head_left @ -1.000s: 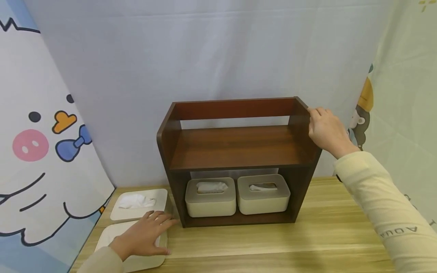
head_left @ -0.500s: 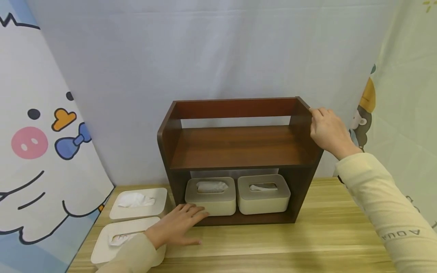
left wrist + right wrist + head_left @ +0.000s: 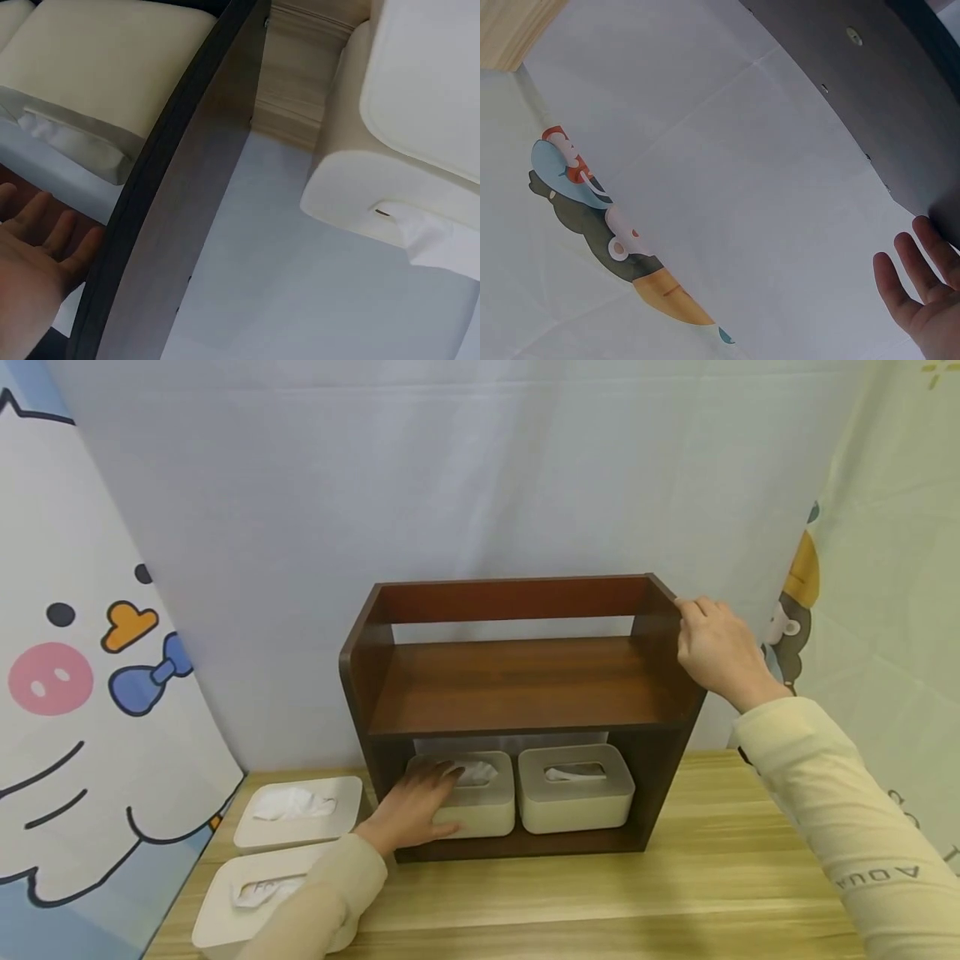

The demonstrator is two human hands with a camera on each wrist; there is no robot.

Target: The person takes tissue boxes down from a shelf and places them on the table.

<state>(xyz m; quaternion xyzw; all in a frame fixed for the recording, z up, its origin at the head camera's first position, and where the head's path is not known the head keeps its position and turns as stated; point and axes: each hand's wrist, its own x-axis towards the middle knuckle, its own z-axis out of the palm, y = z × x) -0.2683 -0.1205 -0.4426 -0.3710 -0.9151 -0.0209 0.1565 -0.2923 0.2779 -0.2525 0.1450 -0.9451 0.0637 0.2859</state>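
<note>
Low in the shelf (image 3: 517,685), the left tissue box (image 3: 480,814), running lengthwise left-right, is being overhung at its left end by the nearer, outstretched left hand (image 3: 416,806), nothing being gripped.

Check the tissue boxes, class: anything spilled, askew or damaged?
Nothing stands out. The shelf is upright; the left box and right box sit side by side in its lower compartment, and the rear box and front box stand to its left. No spill or damage shows; a sleeve partly hides the front box.
</note>
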